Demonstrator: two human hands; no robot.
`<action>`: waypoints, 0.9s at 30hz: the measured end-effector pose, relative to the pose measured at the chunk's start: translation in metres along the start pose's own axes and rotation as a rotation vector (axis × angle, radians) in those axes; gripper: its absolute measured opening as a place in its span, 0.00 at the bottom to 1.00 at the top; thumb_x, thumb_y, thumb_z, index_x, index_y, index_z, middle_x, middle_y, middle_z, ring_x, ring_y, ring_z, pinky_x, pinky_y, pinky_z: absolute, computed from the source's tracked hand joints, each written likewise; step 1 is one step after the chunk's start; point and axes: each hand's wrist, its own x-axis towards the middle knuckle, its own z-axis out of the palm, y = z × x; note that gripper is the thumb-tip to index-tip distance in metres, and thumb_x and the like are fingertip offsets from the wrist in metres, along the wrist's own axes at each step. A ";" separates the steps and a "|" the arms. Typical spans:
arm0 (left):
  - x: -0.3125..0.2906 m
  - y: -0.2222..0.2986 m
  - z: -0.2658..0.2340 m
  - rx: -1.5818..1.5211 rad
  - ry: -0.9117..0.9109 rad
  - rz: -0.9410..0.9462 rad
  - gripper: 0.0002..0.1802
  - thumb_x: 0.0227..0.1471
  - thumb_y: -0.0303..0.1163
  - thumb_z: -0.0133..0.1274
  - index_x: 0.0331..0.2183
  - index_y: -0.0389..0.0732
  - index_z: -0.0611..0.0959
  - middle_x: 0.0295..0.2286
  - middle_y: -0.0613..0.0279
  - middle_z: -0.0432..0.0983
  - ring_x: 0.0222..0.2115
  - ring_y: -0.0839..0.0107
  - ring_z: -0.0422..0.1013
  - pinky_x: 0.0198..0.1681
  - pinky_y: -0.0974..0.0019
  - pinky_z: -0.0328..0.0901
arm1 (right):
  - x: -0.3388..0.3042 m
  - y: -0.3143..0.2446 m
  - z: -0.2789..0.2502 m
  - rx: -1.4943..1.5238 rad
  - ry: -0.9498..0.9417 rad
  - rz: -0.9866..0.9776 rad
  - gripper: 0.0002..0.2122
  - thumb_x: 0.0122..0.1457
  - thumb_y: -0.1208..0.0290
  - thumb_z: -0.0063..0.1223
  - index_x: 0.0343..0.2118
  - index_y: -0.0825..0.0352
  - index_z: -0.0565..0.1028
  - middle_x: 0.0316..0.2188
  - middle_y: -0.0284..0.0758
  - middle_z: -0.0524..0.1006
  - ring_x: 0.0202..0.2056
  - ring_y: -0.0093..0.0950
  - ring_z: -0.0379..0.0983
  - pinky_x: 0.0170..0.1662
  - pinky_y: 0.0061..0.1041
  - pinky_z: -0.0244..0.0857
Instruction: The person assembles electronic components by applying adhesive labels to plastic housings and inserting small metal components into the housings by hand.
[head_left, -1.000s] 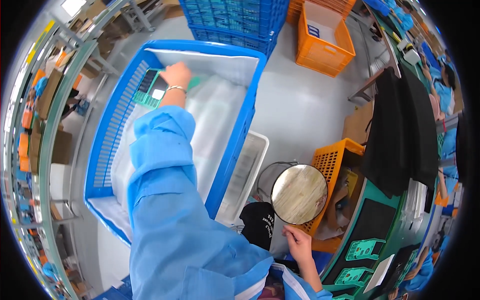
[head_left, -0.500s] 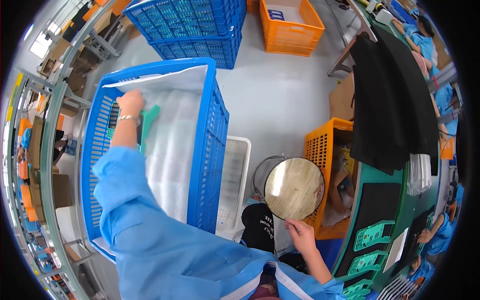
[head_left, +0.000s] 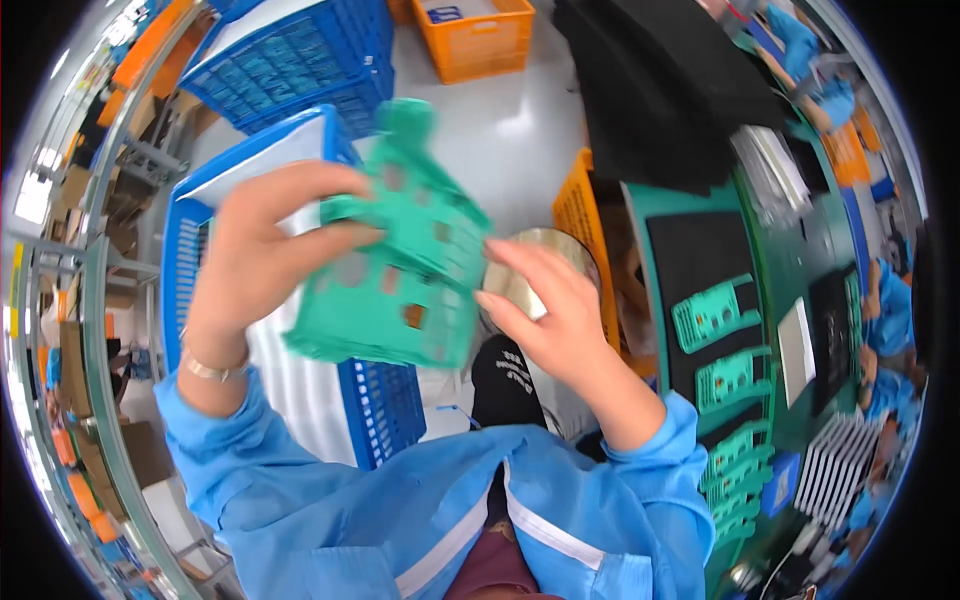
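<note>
A green plastic frame [head_left: 395, 290] with square and round openings is held up in front of me, slightly blurred by motion. My left hand [head_left: 262, 250] grips its left edge between thumb and fingers. At the opposite edge, the thumb and fingertips of my right hand [head_left: 548, 305] close on its side. The frame is tilted, and a narrow arm of it points away from me. Below and left stands a blue slotted basket [head_left: 183, 285], lined with a white foam sheet [head_left: 280, 395]. The frame and my left arm hide much of the basket.
A round stool [head_left: 562, 245] and an orange crate [head_left: 577, 200] stand beyond my right hand. Several similar green frames [head_left: 722, 380] lie on the black mat of the right-hand bench. Stacked blue crates [head_left: 310, 60] and another orange crate [head_left: 480, 45] are farther off. Co-workers sit at the far right.
My left hand has come up out of the basket with the green frame. My right hand has moved from beside the stool to the frame's edge. The view has turned toward the right.
</note>
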 end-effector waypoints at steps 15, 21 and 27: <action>0.222 0.007 0.251 -0.969 -0.233 0.084 0.25 0.54 0.30 0.53 0.54 0.39 0.69 0.50 0.57 0.69 0.50 0.67 0.67 0.50 0.67 0.64 | -0.036 0.131 -0.147 -0.279 0.568 0.798 0.11 0.46 0.67 0.56 0.24 0.71 0.74 0.20 0.43 0.75 0.23 0.38 0.74 0.29 0.33 0.66; 0.216 -0.015 0.374 -0.681 -0.332 -0.095 0.30 0.55 0.39 0.53 0.56 0.38 0.66 0.52 0.45 0.66 0.54 0.58 0.63 0.56 0.63 0.59 | -0.053 0.226 -0.207 -0.444 0.553 1.171 0.13 0.47 0.65 0.53 0.28 0.73 0.75 0.27 0.49 0.77 0.33 0.47 0.74 0.38 0.39 0.67; 0.235 -0.032 0.432 -0.419 -0.381 -0.123 0.29 0.49 0.36 0.53 0.54 0.43 0.70 0.47 0.50 0.72 0.48 0.58 0.69 0.51 0.63 0.63 | -0.070 0.167 -0.236 -0.120 0.487 1.055 0.14 0.54 0.67 0.52 0.41 0.70 0.75 0.25 0.37 0.77 0.26 0.24 0.77 0.32 0.24 0.69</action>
